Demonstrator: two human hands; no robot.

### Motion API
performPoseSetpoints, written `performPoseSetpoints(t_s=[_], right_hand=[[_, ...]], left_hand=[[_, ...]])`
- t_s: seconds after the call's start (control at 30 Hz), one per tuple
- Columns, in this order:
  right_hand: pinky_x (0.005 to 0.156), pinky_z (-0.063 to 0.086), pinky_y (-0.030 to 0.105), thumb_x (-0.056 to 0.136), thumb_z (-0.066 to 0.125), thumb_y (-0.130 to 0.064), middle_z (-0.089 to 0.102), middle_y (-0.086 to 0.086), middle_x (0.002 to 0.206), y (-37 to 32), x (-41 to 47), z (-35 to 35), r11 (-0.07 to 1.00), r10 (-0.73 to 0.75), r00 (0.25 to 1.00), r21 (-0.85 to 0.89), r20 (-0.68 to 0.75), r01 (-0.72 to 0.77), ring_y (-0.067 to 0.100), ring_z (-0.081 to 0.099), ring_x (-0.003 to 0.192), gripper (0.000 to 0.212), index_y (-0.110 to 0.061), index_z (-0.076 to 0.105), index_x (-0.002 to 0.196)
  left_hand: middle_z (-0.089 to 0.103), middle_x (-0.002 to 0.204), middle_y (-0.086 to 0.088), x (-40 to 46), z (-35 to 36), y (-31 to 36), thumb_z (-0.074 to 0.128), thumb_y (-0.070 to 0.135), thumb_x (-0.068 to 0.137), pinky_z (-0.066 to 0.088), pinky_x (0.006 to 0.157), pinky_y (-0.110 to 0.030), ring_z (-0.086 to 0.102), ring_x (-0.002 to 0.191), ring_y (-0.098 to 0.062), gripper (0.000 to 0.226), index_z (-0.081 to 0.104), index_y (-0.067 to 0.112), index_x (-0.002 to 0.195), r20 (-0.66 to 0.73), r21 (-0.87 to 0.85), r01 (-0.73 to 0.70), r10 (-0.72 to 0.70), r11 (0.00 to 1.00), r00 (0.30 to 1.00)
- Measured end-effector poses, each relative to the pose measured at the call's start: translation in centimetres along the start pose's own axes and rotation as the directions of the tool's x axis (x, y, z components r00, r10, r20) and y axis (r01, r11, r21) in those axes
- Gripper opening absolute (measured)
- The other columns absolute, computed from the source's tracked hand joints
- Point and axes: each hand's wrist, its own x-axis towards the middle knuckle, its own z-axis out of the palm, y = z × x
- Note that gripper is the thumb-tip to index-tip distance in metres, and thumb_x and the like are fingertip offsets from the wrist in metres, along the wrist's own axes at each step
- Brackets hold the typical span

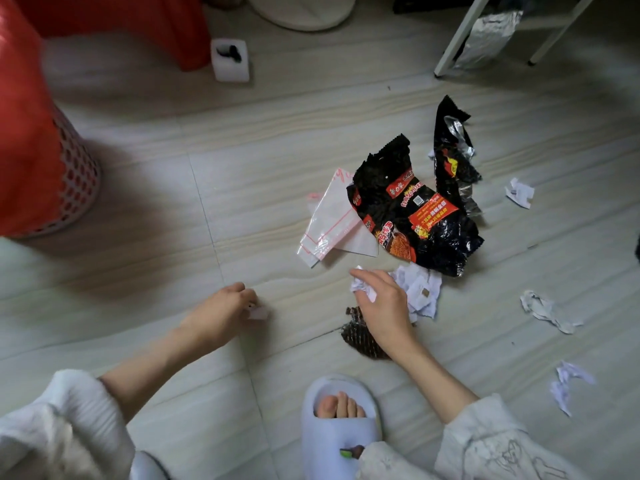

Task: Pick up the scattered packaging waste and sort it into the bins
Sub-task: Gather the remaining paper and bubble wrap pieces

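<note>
Head view, pale striped tile floor (138, 209). Red plastic bag in a white lattice basket bin (31, 143) at far left, well apart from the litter. Big crumpled black foil noodle wrapper (415, 216) lies mid-floor, red and orange label panels with Chinese writing, too small to read, plus a noodle picture; a torn black-and-silver strip (453, 157) rises at its far right side. Clear zip bag with red seal lines (329, 220) lies flat, tucked partly under the wrapper's left edge. White foam block (230, 60) stands far back. Pale slipper (339, 427) with bare toes at bottom. Crumpled white paper scraps (422, 292) lie just in front of the wrapper; more scraps at right (547, 311) and (519, 192). Dark mesh-patterned wrapper (360, 336) partly under the right wrist. Right hand (384, 306) fingers curled, gripping a white paper wad (362, 289). Left hand (225, 310) pinches a small pale scrap (258, 311) at floor level.
</note>
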Motion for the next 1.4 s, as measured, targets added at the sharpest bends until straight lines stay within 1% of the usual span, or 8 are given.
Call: performPoseSetpoints(t_s=[0.1, 0.33, 0.5, 0.8, 0.93, 1.1, 1.23, 1.4], right_hand=[[0.084, 0.035, -0.003, 0.084, 0.057, 0.006, 0.061, -0.007, 0.106, -3.9, 1.3, -1.8, 0.965, 0.093, 0.995, 0.247, -0.026, -0.084, 0.007, 0.055, 0.105, 0.036, -0.02, 0.065, 0.108], [0.1, 0.046, 0.04, 0.083, 0.06, 0.006, 0.065, 0.009, 0.111, -12.2, 3.2, -5.2, 0.714, 0.184, 0.975, 0.664, 0.129, -0.222, 0.022, 0.061, 0.108, 0.033, -0.022, 0.065, 0.099], [0.074, 0.055, 0.024, 0.083, 0.056, 0.01, 0.061, 0.005, 0.083, -18.6, 4.7, -5.7, 0.527, 0.058, 0.957, 0.805, 0.285, -0.272, 0.007, 0.063, 0.062, 0.026, -0.011, 0.064, 0.097], [0.059, 0.054, 0.019, 0.084, 0.054, 0.009, 0.063, 0.006, 0.08, -34.4, 7.6, -5.6, 0.444, -0.28, 0.883, 0.867, 0.377, -0.229, 0.013, 0.061, 0.063, 0.021, -0.008, 0.062, 0.095], [0.056, 0.054, 0.019, 0.086, 0.051, 0.01, 0.059, 0.01, 0.084, -41.8, 8.7, -4.5, 0.3, -0.388, 0.838, 0.912, 0.384, -0.279, 0.017, 0.058, 0.069, 0.019, -0.006, 0.058, 0.091], [0.053, 0.053, 0.019, 0.087, 0.049, 0.012, 0.058, 0.01, 0.076, -48.4, 9.4, -0.7, 0.151, -0.47, 0.794, 0.921, 0.387, -0.359, 0.014, 0.062, 0.054, 0.019, -0.006, 0.054, 0.085], [0.061, 0.052, 0.025, 0.089, 0.051, 0.006, 0.057, 0.008, 0.082, -49.9, 10.2, 4.3, 0.272, -0.42, 0.798, 0.899, 0.432, -0.343, 0.016, 0.059, 0.068, 0.016, -0.01, 0.054, 0.089], [0.099, 0.037, 0.05, 0.092, 0.055, -0.031, 0.041, -0.002, 0.142, -47.1, 10.4, 9.0, 0.807, -0.304, 0.68, 0.559, 0.667, -0.188, 0.02, 0.032, 0.136, 0.052, -0.021, 0.037, 0.14]], left_hand=[[0.059, 0.107, -0.012, -0.2, -2.2, 0.5, 0.053, 0.005, 0.088, 0.039, 0.078, -0.03, 0.056, 0.1, -0.032, 0.023, 0.059, 0.006, 0.11, -0.162, -0.229, 0.032, -0.071, 0.973, 0.984], [0.061, 0.083, 0.003, -1.8, -9.4, 2.5, 0.061, 0.009, 0.084, 0.033, 0.06, -0.017, 0.054, 0.078, -0.016, 0.016, 0.061, 0.013, 0.1, -0.497, -0.483, -0.084, -0.194, 0.871, 0.846], [0.063, 0.076, 0.0, -4.1, -14.5, 1.5, 0.061, 0.02, 0.082, 0.045, 0.068, -0.028, 0.061, 0.072, -0.022, 0.01, 0.064, 0.016, 0.091, -0.604, -0.525, -0.142, -0.251, 0.839, 0.756], [0.058, 0.096, 0.007, -10.0, -24.4, -3.1, 0.058, 0.009, 0.085, 0.041, 0.074, -0.011, 0.054, 0.081, -0.012, 0.022, 0.06, 0.013, 0.106, -0.866, -0.442, -0.242, -0.34, 0.864, 0.366], [0.058, 0.101, 0.006, -13.2, -28.2, -7.3, 0.06, 0.003, 0.083, 0.043, 0.084, -0.023, 0.055, 0.092, -0.011, 0.027, 0.059, 0.011, 0.108, -0.894, -0.444, -0.213, -0.413, 0.87, 0.174], [0.064, 0.104, -0.002, -15.0, -29.9, -11.5, 0.055, 0.007, 0.084, 0.047, 0.088, -0.031, 0.058, 0.093, -0.017, 0.025, 0.061, 0.013, 0.108, -0.81, -0.585, -0.112, -0.571, 0.803, 0.136], [0.062, 0.116, -0.014, -15.0, -29.6, -14.2, 0.05, 0.01, 0.089, 0.051, 0.087, -0.04, 0.061, 0.098, -0.027, 0.035, 0.052, 0.011, 0.124, -0.695, -0.698, -0.033, -0.665, 0.716, 0.274], [0.053, 0.132, -0.01, -14.9, -27.6, -15.8, 0.046, 0.01, 0.092, 0.037, 0.097, -0.031, 0.053, 0.114, -0.022, 0.04, 0.047, 0.008, 0.132, -0.717, -0.584, 0.148, -0.592, 0.798, 0.368]])
